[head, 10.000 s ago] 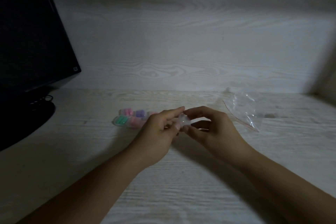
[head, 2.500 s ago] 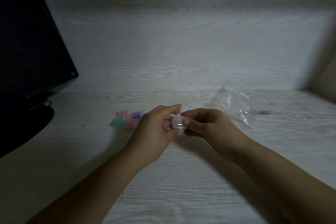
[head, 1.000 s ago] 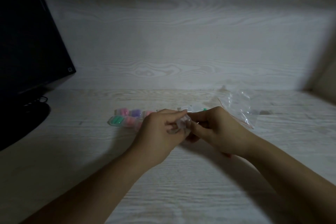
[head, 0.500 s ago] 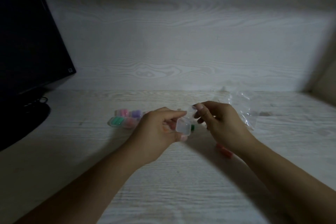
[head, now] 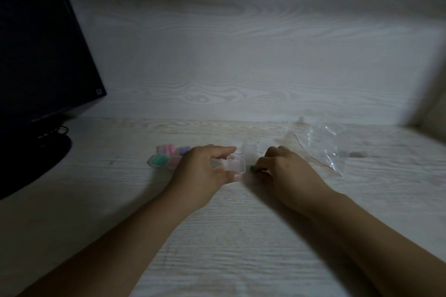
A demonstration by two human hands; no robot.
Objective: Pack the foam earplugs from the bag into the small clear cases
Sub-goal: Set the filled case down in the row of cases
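The left hand [head: 202, 173] sits just left of frame centre, low over the desk [head: 241, 248]. Its fingers and thumb are curled around a small clear case [head: 235, 166], which it holds with the lid end pointing toward the right of the frame. Whether the case lid is open or latched cannot be told from this view.

The right hand [head: 284, 171] sits just right of centre, with its fingers curled down to the desk surface. The fingertips pinch a small green earplug [head: 252, 168], which lies on the desk between the two hands, just beside the held case. Most of the earplug is hidden by the fingers.

Directly behind the hands, near the centre of the frame, stand several more empty clear cases [head: 251, 149]; their number is unclear in the dim light. To the left of the left hand lies a cluster of filled cases [head: 166, 158] showing pink, purple and green contents, touching one another.

The clear plastic bag [head: 323, 147] lies flat on the desk at right of centre, apart from the right hand. Its contents cannot be made out.

A dark monitor [head: 41, 55] occupies the upper left of the frame, with its base [head: 33, 161] at the left edge.
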